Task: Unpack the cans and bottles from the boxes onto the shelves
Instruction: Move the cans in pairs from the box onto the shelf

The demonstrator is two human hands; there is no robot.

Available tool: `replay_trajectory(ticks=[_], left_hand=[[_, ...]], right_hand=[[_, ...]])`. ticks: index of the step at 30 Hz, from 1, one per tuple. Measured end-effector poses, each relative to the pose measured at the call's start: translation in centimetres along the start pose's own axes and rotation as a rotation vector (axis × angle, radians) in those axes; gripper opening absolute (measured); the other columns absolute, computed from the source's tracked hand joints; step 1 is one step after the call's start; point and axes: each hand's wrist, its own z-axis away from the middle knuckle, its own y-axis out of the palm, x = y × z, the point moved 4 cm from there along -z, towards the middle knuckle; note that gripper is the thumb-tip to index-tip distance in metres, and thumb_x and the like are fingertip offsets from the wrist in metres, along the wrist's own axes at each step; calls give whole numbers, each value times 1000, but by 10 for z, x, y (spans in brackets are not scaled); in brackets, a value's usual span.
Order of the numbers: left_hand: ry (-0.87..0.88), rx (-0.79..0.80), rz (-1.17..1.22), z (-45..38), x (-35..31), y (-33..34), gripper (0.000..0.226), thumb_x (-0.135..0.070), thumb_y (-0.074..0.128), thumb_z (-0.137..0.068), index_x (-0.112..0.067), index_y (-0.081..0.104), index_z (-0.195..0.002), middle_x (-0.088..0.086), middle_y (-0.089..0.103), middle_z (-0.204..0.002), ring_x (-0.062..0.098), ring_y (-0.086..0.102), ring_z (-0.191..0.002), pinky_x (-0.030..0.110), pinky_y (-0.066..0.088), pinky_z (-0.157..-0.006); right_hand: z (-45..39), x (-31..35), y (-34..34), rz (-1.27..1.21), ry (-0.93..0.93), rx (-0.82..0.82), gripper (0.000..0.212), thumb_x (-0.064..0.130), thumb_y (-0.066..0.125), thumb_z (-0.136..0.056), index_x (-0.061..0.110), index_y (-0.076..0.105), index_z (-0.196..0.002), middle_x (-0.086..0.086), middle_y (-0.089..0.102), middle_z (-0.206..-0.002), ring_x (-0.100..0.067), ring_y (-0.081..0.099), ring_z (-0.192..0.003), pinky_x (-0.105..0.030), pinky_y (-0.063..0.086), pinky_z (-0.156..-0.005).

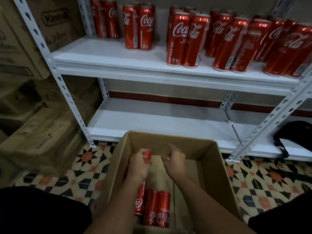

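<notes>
An open cardboard box [217, 168] stands on the floor in front of me. Both my hands are inside it. My left hand [138, 164] is closed around a red cola can [146, 155], whose top pokes out above my fingers. My right hand [175, 162] is curled beside it, a bit of red showing at its fingertips; what it holds is hidden. Three more red cans [156, 208] lie flat on the box bottom near me. Several tall red cola cans [184, 39] stand in pairs along the upper white shelf [104, 54].
The lower white shelf [152, 122] is bare except for a black bag [290, 132] at its right end. Stacked cardboard cartons [33, 98] fill the left side. Patterned floor tiles [81, 169] surround the box. My dark-clothed knees flank it.
</notes>
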Motion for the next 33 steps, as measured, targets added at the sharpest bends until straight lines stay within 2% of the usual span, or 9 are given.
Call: replay_trajectory(ticks=[6, 9, 11, 15, 19, 23, 27, 30, 33], left_hand=[[-185, 220, -179, 17, 76, 48, 19, -5, 68, -89, -15, 71, -105, 6, 73, -103, 25, 68, -103, 21, 46, -81], [-293, 268, -260, 22, 104, 73, 31, -11, 65, -92, -15, 70, -123, 8, 71, -120, 26, 66, -113, 31, 51, -98], [-397, 268, -325, 28, 118, 88, 31, -13, 62, -97, -7, 63, -127, 14, 66, -125, 29, 64, -117, 37, 51, -101], [-456, 364, -465, 37, 140, 114, 43, -15, 63, -99, -5, 55, -139, 16, 59, -136, 31, 58, -126, 41, 45, -106], [-482, 471, -548, 43, 153, 130, 49, -17, 70, -94, -4, 55, -139, 15, 59, -140, 29, 57, -129, 36, 45, -107], [-477, 547, -589, 39, 153, 135, 57, -19, 75, -90, -4, 53, -140, 13, 57, -142, 29, 55, -131, 35, 44, -109], [-499, 569, -579, 40, 153, 134, 58, -20, 77, -90, -6, 53, -140, 12, 59, -141, 27, 57, -129, 36, 45, -107], [-536, 610, -521, 44, 154, 131, 78, -31, 86, -80, -8, 48, -144, 11, 58, -143, 28, 57, -131, 39, 45, -110], [-564, 639, -395, 48, 150, 128, 99, -35, 90, -74, -13, 35, -153, 10, 54, -146, 29, 53, -134, 45, 42, -114]], right_hand=[[22, -82, 67, 59, 311, 242, 62, 24, 75, -88, 9, 50, -142, -11, 64, -126, -24, 62, -114, -30, 51, -93], [36, -111, 94, 63, 438, 332, 47, 26, 75, -84, 9, 60, -126, -11, 68, -117, -26, 68, -103, -35, 58, -86], [44, -129, 112, 97, 484, 406, 38, 28, 74, -85, 9, 63, -116, -10, 69, -114, -26, 68, -100, -36, 58, -87], [61, -152, 138, 100, 557, 571, 39, 32, 70, -91, 14, 63, -126, -8, 67, -125, -23, 64, -114, -24, 47, -90], [73, -172, 152, -78, 740, 589, 50, 21, 75, -89, 13, 55, -135, -11, 62, -132, -20, 60, -113, -24, 43, -87], [72, -184, 158, -70, 786, 663, 80, 14, 84, -77, 12, 42, -145, -13, 56, -139, -29, 54, -129, -36, 45, -105], [71, -186, 152, -102, 767, 734, 86, 8, 79, -83, 9, 26, -151, -14, 48, -146, -31, 49, -135, -39, 40, -110], [71, -187, 147, -173, 734, 774, 95, 7, 77, -84, 9, 15, -156, -15, 43, -150, -33, 46, -137, -42, 39, -114], [69, -190, 140, -252, 773, 765, 115, 17, 80, -82, 21, -6, -159, -16, 39, -153, -37, 48, -134, -49, 45, -107]])
